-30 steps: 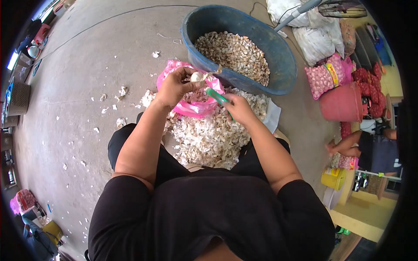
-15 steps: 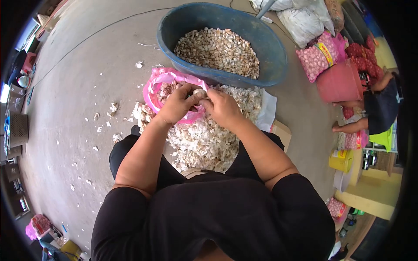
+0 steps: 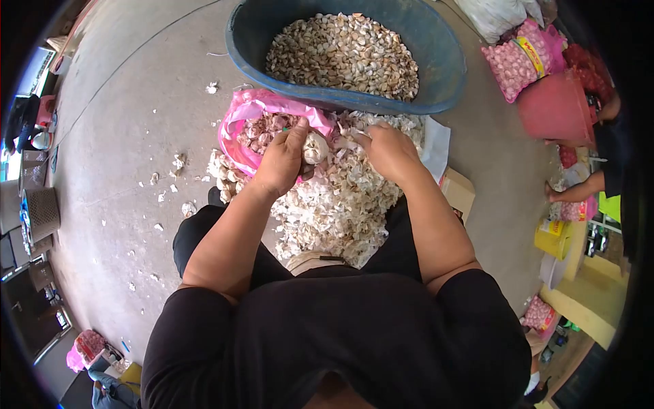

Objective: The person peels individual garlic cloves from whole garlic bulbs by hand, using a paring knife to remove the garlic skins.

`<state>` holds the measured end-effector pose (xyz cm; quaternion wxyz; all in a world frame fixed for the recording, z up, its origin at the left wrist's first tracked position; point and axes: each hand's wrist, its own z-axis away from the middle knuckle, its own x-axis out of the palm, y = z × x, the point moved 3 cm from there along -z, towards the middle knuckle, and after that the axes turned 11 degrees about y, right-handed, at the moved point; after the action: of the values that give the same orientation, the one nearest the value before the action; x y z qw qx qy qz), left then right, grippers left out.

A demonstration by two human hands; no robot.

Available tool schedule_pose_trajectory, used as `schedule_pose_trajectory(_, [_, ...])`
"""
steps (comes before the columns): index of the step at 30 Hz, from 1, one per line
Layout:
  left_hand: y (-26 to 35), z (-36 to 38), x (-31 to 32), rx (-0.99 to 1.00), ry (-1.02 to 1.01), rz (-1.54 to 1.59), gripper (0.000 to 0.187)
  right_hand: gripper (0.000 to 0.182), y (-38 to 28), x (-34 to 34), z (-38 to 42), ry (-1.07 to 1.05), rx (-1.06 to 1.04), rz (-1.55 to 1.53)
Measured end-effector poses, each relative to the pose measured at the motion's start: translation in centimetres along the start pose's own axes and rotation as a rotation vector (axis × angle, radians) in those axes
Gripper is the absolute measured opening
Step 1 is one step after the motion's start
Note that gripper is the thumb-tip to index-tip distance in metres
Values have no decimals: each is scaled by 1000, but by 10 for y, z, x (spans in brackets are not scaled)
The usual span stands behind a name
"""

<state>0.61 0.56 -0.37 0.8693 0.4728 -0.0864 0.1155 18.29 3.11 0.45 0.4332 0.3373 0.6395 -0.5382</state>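
My left hand (image 3: 283, 160) is closed around a whitish garlic bulb (image 3: 315, 148), beside the pink plastic bag (image 3: 228, 133). Purplish garlic bulbs (image 3: 262, 129) fill the bag's mouth. To the right, apart from the bulb, my right hand (image 3: 390, 153) has its thumb and fingers pinched together; what they grip, if anything, is too small to make out. Beneath both hands, between my legs, spreads a heap of papery garlic skins (image 3: 327, 221). Beyond them stands a blue tub (image 3: 436, 75) holding many loose garlic cloves (image 3: 344, 54).
Bits of skin (image 3: 178, 161) litter the concrete floor (image 3: 129, 157) at the left. On the right are a cardboard piece (image 3: 458, 194), a red bucket (image 3: 555, 112), a garlic-filled mesh sack (image 3: 514, 65), a yellow bucket (image 3: 552, 238) and another person's arm (image 3: 579, 189).
My hands have come apart: the right moved rightward, while the left keeps the garlic bulb. The view has shifted, so the tub sits higher in it.
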Motion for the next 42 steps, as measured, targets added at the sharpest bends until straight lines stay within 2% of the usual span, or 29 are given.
schedule_pose_trajectory(1, [0, -1, 1, 19, 12, -54, 38, 36, 3, -1, 0, 28, -4, 263])
schedule_pose_trajectory(2, [1, -1, 3, 40, 24, -107, 39, 44, 6, 2, -2, -150, 94, 189])
schedule_pose_trajectory(5, [3, -5, 9, 83, 27, -163, 43, 39, -28, -11, -2, -136, 198, -475])
schedule_pose_trajectory(6, [2, -5, 11, 91, 21, -166, 44, 37, -37, -6, 4, -91, 177, -581])
schedule_pose_trajectory(8, [-7, -10, 16, 247, 127, -220, 43, 33, -48, 7, 14, 7, 136, -791])
schedule_pose_trajectory(10, [-8, -11, 16, 386, 182, -383, 42, 29, -48, 11, 13, 68, 158, -831])
schedule_pose_trajectory(13, [-14, -18, 18, 405, 209, -302, 38, 22, -42, 9, 7, 189, 147, -810])
schedule_pose_trajectory(15, [-15, -17, 22, 295, 127, -192, 35, 21, -39, 1, 4, 271, 106, -711])
schedule_pose_trajectory(16, [-14, -16, 25, 239, 86, -137, 33, 22, -39, 1, 2, 294, 107, -765])
schedule_pose_trajectory(19, [-15, -10, 35, 279, 103, -139, 29, 23, -38, 1, 1, 309, 7, -848])
schedule_pose_trajectory(20, [-26, -18, 33, 335, 84, -13, 27, 23, -38, 0, 1, 301, 43, -849])
schedule_pose_trajectory(23, [-9, -12, 32, 393, 164, -143, 23, 24, -38, -4, 1, 281, 94, -793])
schedule_pose_trajectory(26, [-9, -11, 28, 307, 169, -158, 22, 26, -33, 4, 3, 219, 80, -714])
schedule_pose_trajectory(29, [1, 2, 37, 562, 168, -136, 24, 29, -28, 18, 4, 153, 363, -1124])
schedule_pose_trajectory(32, [7, 3, 37, 905, 284, -692, 25, 31, -22, 16, 5, 31, 575, -1135])
schedule_pose_trajectory(35, [1, -6, 36, 586, 225, -337, 25, 31, -24, 14, 7, 3, 343, -1063])
schedule_pose_trajectory(36, [-4, -7, 37, 559, 224, -245, 24, 31, -28, 16, 5, 137, 186, -1014])
schedule_pose_trajectory(39, [-10, -9, 35, 566, 197, -194, 25, 30, -35, 14, 11, 107, 190, -1072])
schedule_pose_trajectory(40, [-8, -4, 36, 539, 141, -234, 23, 29, -39, 11, 11, 209, 108, -982])
schedule_pose_trajectory(42, [-5, -1, 39, 496, 158, -270, 23, 28, -38, 9, 14, 208, 123, -875])
